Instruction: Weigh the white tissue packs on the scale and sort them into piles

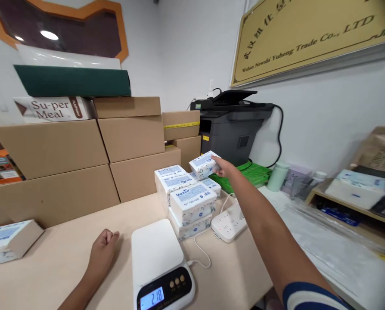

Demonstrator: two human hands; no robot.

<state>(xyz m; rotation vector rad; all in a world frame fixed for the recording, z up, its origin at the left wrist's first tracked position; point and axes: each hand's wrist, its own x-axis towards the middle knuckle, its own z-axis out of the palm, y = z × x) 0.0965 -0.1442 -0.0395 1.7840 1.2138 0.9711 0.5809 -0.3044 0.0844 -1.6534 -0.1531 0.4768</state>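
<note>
The tissue pack in the right hand wore smooth plastic film; behind that hand, the printer looked matt plastic. Beside the left hand, the digital scale had smooth plastic and a glossy display panel; beyond that hand stood matt cardboard cartons.

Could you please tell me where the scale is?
In the head view, the scale sits at bottom centre, right of the left hand and in front of the stacked packs.

The view's edges crop the scale and gold sign.
</note>
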